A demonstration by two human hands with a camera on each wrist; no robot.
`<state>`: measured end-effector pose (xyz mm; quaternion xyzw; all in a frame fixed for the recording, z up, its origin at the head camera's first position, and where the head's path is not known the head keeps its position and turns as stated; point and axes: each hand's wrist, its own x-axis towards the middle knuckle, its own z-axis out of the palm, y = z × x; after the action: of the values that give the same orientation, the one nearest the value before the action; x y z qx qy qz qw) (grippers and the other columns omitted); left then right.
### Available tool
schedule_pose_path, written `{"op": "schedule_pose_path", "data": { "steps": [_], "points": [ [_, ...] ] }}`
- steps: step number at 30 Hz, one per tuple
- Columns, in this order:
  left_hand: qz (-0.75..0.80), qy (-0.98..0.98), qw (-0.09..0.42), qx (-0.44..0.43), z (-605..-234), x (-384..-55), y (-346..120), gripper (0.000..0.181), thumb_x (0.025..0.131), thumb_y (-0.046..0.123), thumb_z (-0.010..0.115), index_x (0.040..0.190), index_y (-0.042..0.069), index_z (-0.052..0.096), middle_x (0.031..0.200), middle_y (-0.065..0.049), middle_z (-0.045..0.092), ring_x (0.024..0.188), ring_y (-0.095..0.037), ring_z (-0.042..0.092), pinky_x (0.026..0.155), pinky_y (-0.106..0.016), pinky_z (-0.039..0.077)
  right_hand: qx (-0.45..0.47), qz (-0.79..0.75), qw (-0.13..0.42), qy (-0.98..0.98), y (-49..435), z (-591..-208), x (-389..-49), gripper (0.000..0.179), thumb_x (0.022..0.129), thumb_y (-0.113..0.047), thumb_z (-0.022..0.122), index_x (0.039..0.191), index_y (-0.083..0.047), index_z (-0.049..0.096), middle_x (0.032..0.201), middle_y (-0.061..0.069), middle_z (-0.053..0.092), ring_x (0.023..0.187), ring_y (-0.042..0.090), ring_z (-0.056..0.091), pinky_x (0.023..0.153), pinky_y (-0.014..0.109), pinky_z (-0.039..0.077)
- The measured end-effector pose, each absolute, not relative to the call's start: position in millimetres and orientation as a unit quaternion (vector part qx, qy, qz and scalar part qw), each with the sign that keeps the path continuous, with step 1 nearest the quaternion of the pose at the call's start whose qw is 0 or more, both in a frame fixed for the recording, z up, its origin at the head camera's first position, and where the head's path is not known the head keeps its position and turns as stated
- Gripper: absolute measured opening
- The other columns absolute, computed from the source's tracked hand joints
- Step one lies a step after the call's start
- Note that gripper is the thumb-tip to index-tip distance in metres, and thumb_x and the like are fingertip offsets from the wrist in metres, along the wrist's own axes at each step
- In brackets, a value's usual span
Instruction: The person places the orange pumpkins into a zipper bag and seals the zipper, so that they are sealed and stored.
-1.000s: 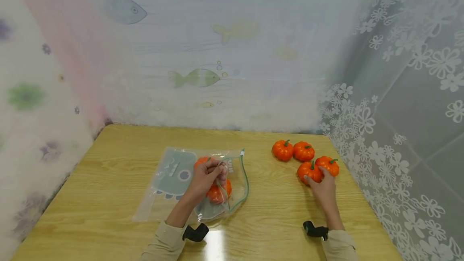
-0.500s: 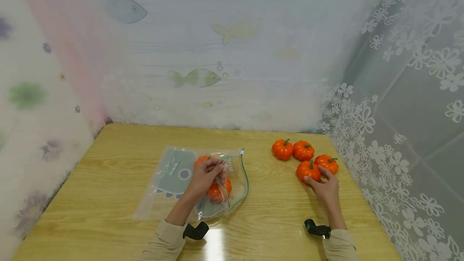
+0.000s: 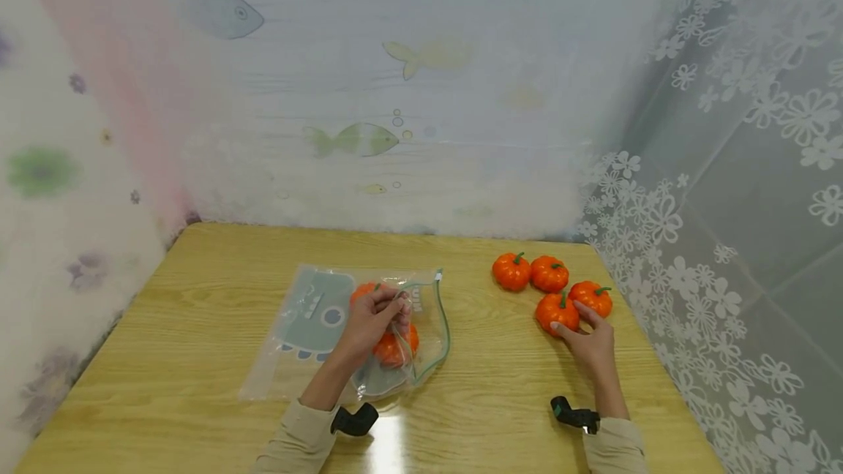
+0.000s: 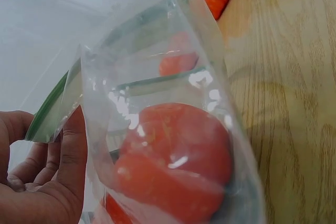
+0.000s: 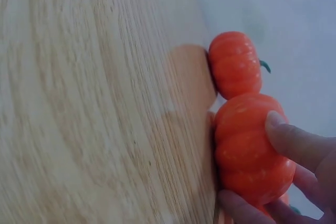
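A clear zip bag (image 3: pixel 431 328) with a green seal and a blue-grey cartoon print lies on the table, its mouth facing right. My left hand (image 3: pixel 372 320) pinches the bag's upper edge and lifts it, as the left wrist view shows at the green seal strip (image 4: pixel 52 100). Inside sit orange toy pumpkins (image 4: pixel 176 161), seen through the plastic. On the right, my right hand (image 3: pixel 593 346) holds a toy pumpkin (image 3: pixel 556 314) with a green stem, thumb on one side and fingers round the other. In the right wrist view this pumpkin (image 5: pixel 249 150) is close against the tabletop.
Another toy pumpkin (image 3: pixel 595 300) sits right beside the held one, partly behind the fingers. Two more, a left pumpkin (image 3: pixel 510 273) and a right pumpkin (image 3: pixel 549 274), stand behind. Patterned curtains (image 3: pixel 421 108) border the wooden table (image 3: pixel 217 262) at the back and sides.
The right hand has shifted slightly, its fingers settling round the front pumpkin, which has barely moved. The left hand and bag stay put; the whole view drifts a little left.
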<state>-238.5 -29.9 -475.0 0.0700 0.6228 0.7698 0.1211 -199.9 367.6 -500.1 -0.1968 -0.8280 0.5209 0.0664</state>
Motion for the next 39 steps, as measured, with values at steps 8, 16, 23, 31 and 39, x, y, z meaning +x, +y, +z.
{"op": "schedule_pose_path", "data": {
  "steps": [8, 16, 23, 31, 39],
  "points": [
    [0.771, 0.618, 0.129, 0.083, -477, -237, -30, 0.030, 0.104, 0.004, 0.056, 0.127, -0.016, 0.056, 0.089, -0.008, 0.070, 0.069, -0.011, 0.068, 0.066, -0.025, 0.061, -0.190, 0.506, 0.061, -0.839, 365, -500, -194, 0.074, 0.093, -0.014, 0.076, 0.155, 0.001, 0.038, 0.156, 0.031, 0.034, 0.134, 0.042, 0.049, 0.076, 0.002, 0.042],
    [0.773, 0.616, 0.130, 0.077, -474, -238, -32, 0.026, 0.105, 0.006, 0.056, 0.124, -0.012, 0.059, 0.090, -0.007, 0.070, 0.071, -0.011, 0.069, 0.067, -0.024, 0.061, -0.168, 0.502, 0.055, -0.847, 360, -499, -189, 0.073, 0.092, -0.018, 0.078, 0.153, 0.000, 0.042, 0.155, 0.029, 0.038, 0.129, 0.043, 0.054, 0.080, 0.006, 0.046],
    [0.769, 0.621, 0.128, 0.080, -473, -240, -34, 0.027, 0.105, 0.006, 0.056, 0.124, -0.013, 0.058, 0.093, -0.012, 0.069, 0.072, -0.012, 0.068, 0.067, -0.025, 0.061, -0.156, 0.506, 0.036, -0.848, 354, -498, -184, 0.076, 0.091, -0.019, 0.079, 0.154, -0.001, 0.041, 0.155, 0.028, 0.039, 0.128, 0.045, 0.055, 0.087, 0.014, 0.052],
    [0.771, 0.618, 0.130, 0.076, -475, -242, -35, 0.027, 0.105, 0.005, 0.056, 0.124, -0.014, 0.058, 0.090, -0.009, 0.069, 0.071, -0.013, 0.068, 0.066, -0.025, 0.061, -0.149, 0.516, 0.025, -0.843, 347, -497, -177, 0.072, 0.091, -0.015, 0.080, 0.151, 0.000, 0.043, 0.151, 0.027, 0.041, 0.130, 0.043, 0.052, 0.086, 0.013, 0.053],
    [0.766, 0.626, 0.129, 0.076, -471, -242, -35, 0.027, 0.105, 0.006, 0.056, 0.123, -0.013, 0.059, 0.095, -0.017, 0.070, 0.071, -0.013, 0.069, 0.065, -0.026, 0.061, -0.129, 0.498, 0.023, -0.857, 332, -494, -170, 0.067, 0.088, -0.015, 0.082, 0.144, 0.001, 0.049, 0.145, 0.026, 0.047, 0.127, 0.042, 0.055, 0.095, 0.028, 0.056]
  ]
}}
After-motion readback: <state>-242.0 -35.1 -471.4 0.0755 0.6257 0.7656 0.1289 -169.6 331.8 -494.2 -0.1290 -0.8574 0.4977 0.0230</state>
